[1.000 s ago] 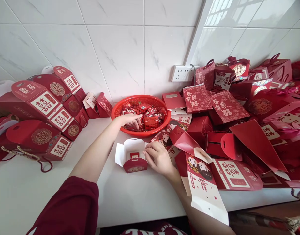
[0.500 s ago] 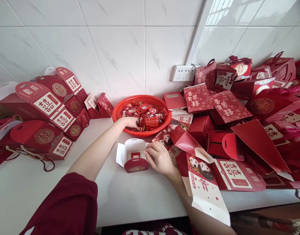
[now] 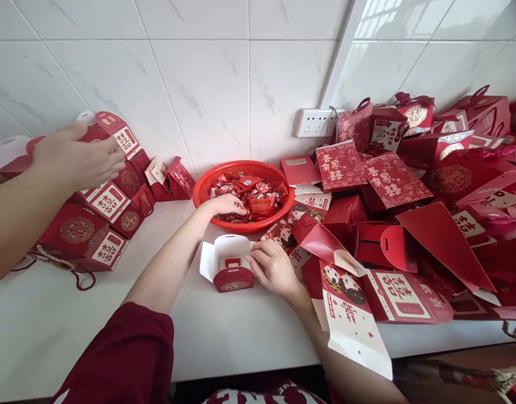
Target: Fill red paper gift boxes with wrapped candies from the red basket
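My left hand (image 3: 229,205) reaches into the red plastic basket (image 3: 207,219), its fingers pressed together over the wrapped candies (image 3: 262,206); whatever they pinch is hidden. In front of the basket a small red box (image 3: 234,279) with a white inside stands open on the white table, a little red piece within. My right hand (image 3: 271,266) rests at the right side of this box, its curled fingers closed on the edge of the right flap.
Another person's hand (image 3: 79,159) extends from the left over a stack of red boxes (image 3: 109,201). Many red gift boxes (image 3: 403,294) are piled on the right. A power strip (image 3: 317,123) hangs on the tiled wall.
Another person's hand has come in at the left, over the stacked boxes. My left hand has shifted slightly within the basket, while my right hand stays at the small box.
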A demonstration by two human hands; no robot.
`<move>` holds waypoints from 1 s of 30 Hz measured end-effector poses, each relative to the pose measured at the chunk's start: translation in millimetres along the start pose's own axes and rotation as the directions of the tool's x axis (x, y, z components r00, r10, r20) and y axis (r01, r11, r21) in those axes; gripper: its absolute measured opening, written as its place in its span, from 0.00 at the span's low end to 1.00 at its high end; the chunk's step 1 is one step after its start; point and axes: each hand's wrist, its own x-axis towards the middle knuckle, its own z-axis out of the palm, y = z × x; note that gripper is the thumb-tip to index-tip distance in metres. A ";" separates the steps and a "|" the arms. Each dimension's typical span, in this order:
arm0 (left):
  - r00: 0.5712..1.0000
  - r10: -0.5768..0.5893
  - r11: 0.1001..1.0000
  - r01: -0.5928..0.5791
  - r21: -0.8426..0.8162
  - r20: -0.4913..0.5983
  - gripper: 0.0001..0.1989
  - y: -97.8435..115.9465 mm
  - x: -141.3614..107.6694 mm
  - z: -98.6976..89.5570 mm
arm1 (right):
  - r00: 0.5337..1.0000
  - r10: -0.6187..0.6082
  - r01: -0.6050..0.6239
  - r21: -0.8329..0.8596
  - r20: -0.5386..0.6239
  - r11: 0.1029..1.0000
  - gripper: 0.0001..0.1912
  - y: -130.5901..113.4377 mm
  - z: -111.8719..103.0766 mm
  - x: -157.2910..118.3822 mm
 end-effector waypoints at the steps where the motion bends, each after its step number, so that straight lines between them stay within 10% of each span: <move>1: 1.000 0.004 1.000 -0.004 -0.021 -0.015 0.17 1.8 -1.5 -0.5 | 1.000 -0.002 0.002 -0.005 0.002 1.000 0.10 0.2 0.1 -0.1; 13: 0.889 -0.201 0.979 0.196 -0.054 -0.411 0.20 -6.1 14.8 -9.9 | 1.000 -0.010 0.010 0.008 -0.009 1.000 0.10 0.8 0.3 1.2; 20: 0.960 -0.176 0.982 0.188 0.034 -0.216 0.14 -15.0 37.0 -26.7 | 1.000 -0.014 0.014 -0.003 0.007 1.000 0.12 0.1 -2.2 4.1; 30: 0.965 -0.154 0.981 0.176 0.086 -0.214 0.09 -18.8 40.3 -19.1 | 0.999 -0.040 0.040 -0.002 0.013 0.999 0.11 1.7 -1.0 3.8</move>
